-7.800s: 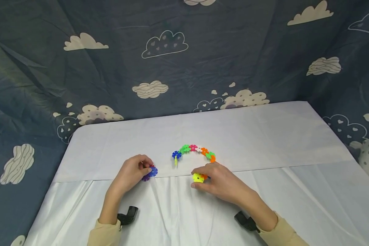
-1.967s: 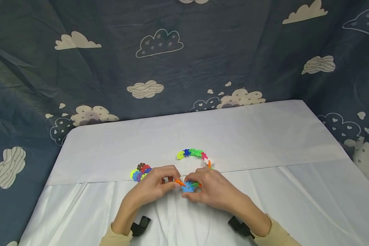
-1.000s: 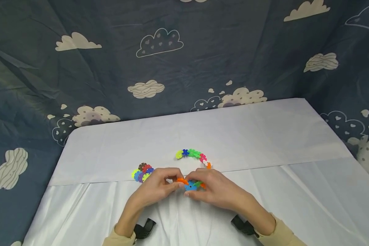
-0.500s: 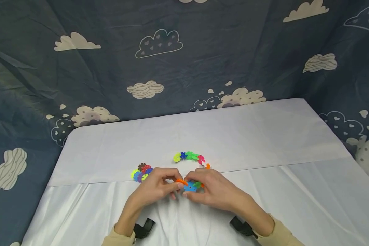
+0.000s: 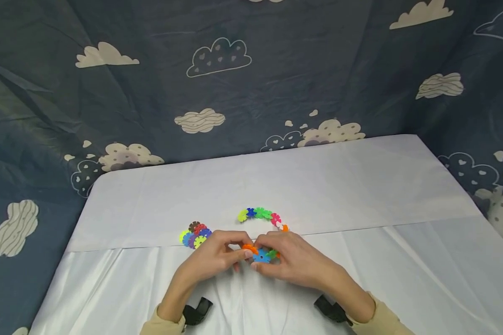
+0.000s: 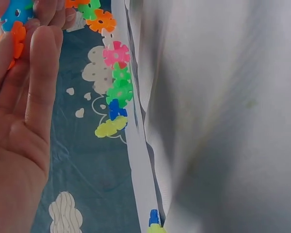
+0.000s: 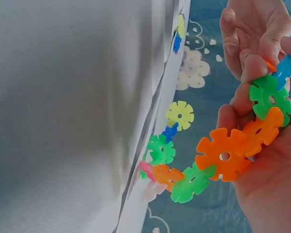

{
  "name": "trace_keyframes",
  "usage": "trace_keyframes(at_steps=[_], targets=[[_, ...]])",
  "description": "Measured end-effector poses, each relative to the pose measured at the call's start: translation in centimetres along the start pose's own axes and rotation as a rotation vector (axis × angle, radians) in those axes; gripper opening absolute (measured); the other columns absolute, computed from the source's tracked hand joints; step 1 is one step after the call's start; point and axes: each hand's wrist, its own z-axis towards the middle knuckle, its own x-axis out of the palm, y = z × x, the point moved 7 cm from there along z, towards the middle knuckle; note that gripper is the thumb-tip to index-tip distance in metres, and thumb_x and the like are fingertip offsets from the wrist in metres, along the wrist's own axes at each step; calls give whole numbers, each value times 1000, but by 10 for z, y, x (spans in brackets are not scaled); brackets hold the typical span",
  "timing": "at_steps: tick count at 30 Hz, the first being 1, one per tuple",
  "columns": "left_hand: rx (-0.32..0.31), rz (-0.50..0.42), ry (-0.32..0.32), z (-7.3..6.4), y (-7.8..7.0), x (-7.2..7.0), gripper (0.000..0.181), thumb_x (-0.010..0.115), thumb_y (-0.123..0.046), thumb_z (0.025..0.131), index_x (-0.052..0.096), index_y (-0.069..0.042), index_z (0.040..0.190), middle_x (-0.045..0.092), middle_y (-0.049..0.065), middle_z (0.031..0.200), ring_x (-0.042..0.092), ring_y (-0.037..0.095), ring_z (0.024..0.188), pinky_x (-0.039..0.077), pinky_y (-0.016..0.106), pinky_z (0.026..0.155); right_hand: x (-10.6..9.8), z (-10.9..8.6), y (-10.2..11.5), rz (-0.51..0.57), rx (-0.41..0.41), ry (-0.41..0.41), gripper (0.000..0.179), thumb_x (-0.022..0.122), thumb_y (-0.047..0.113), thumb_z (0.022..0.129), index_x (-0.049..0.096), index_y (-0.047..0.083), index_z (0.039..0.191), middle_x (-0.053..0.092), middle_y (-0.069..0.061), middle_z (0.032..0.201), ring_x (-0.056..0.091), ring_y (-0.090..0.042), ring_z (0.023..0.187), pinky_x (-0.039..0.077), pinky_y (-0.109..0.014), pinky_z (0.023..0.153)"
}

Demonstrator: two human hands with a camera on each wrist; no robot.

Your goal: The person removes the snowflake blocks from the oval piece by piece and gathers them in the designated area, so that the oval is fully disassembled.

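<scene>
In the head view my left hand (image 5: 211, 257) pinches an orange snowflake-shaped plastic disc (image 5: 249, 248) between thumb and fingers. My right hand (image 5: 296, 257) pinches a light blue snowflake disc (image 5: 261, 256) right beside it; the orange disc's edge meets the blue one. From the blue disc a chain of interlocked snowflake discs (image 5: 260, 213) runs under my right hand and curves away to a yellow end. The right wrist view shows green and orange links (image 7: 224, 156) of this chain along my right palm. Fingers partly hide where orange and blue meet.
Left of my hands a small pile of loose snowflake discs (image 5: 193, 237), brown, red, yellow, blue and purple, lies on the white-covered table (image 5: 360, 186). A dark cloud-patterned cloth (image 5: 151, 93) hangs behind the table. Black camera mounts (image 5: 198, 311) sit at both wrists.
Earlier my left hand was at the pile and my right held the chain near a yellow disc. Both hands then came together with orange and blue discs; over the last second they barely move.
</scene>
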Motion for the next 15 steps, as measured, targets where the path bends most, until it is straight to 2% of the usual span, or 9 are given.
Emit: trace_keyframes(at_steps=[5, 10, 15], targets=[[21, 17, -14, 0, -2, 0, 7, 66, -9, 95, 70, -14, 93, 67, 6, 87, 60, 33, 63, 55, 41, 55, -1, -1, -1, 11, -11, 1, 16, 66, 42, 92, 54, 32, 90, 54, 7, 74, 54, -13, 70, 40, -27, 67], [32, 65, -13, 0, -3, -2, 8, 64, -16, 97, 68, -15, 89, 67, 9, 79, 58, 27, 60, 50, 32, 53, -1, -1, -1, 11, -16, 4, 12, 65, 43, 93, 59, 34, 100, 55, 10, 78, 54, -13, 72, 41, -26, 67], [83, 114, -29, 0, -7, -3, 8, 66, -17, 96, 68, -17, 89, 67, 8, 79, 58, 26, 62, 49, 28, 55, -2, -1, -1, -4, -26, -3, 11, 66, 41, 92, 59, 35, 100, 54, 12, 78, 54, -12, 72, 41, -26, 68]])
